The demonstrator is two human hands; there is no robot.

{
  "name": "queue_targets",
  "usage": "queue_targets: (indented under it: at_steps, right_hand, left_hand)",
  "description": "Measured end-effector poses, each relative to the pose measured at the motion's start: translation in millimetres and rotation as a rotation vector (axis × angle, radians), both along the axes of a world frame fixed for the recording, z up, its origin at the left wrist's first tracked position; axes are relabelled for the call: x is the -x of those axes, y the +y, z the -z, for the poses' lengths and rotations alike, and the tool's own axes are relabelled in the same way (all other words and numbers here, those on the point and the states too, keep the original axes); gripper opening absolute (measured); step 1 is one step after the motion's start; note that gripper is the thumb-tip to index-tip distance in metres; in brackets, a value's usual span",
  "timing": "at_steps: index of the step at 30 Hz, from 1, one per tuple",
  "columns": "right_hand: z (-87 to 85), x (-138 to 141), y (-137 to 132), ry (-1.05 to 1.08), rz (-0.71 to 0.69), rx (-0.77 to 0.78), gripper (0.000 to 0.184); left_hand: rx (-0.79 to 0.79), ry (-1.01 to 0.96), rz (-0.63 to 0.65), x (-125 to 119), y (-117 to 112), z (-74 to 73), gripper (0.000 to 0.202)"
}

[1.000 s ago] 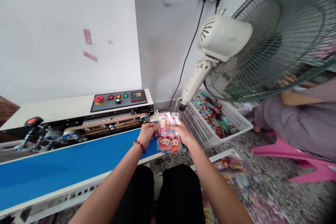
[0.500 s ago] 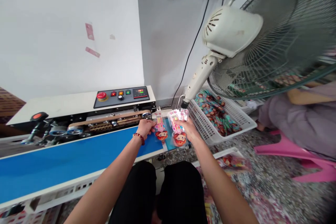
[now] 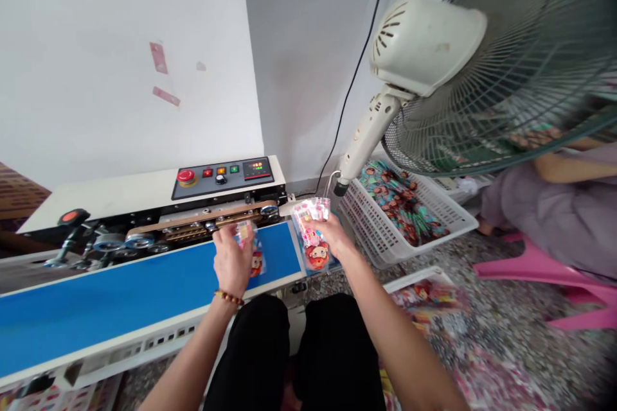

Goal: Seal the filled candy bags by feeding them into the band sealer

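My left hand (image 3: 233, 263), a beaded bracelet on its wrist, is over the blue belt (image 3: 144, 279) of a band sealing machine. Its fingers are closed about a clear plastic packet (image 3: 258, 260) printed with a red-haired cartoon face and pink pieces; they partly cover it. The packet's upper end is beside the sealer's brown band (image 3: 193, 221). At the belt's right end my right hand (image 3: 332, 234) grips a similar packet (image 3: 315, 253) by its right side, thumb on top, with the face printed at the lower end.
The control panel (image 3: 222, 178) has a red stop button and lit display. A large fan (image 3: 424, 45) leans in from the right. Behind it, a white basket (image 3: 376, 231) holds several teal-and-brown packets. A person sits near a pink stool (image 3: 544, 276); more packets lie on the floor.
My left hand has moved left along the belt with its packet. My right hand and its packet have shifted slightly left, toward the belt's end.
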State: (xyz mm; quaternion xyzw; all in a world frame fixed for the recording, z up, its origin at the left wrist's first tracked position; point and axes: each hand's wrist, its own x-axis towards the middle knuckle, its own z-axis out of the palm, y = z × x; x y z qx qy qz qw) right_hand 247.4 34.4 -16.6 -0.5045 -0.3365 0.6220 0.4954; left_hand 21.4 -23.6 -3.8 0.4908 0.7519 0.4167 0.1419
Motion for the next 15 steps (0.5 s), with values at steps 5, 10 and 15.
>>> queue_targets:
  at_steps: [5, 10, 15]
  right_hand:
    - [-1.0, 4.0, -1.5, -0.033, -0.011, -0.042, 0.053]
    - [-2.8, -1.4, -4.6, -0.012, -0.025, -0.036, 0.054]
    - [-2.3, -6.2, -4.2, -0.009, -0.047, -0.024, 0.047]
  left_hand:
    - [0.218, -0.417, 0.341, -59.2, 18.4, 4.1, 0.02]
    - [0.213, -0.662, 0.313, -78.5, 47.1, 13.3, 0.019]
    - [0.228, -0.613, 0.361, -69.5, 50.0, 15.3, 0.018]
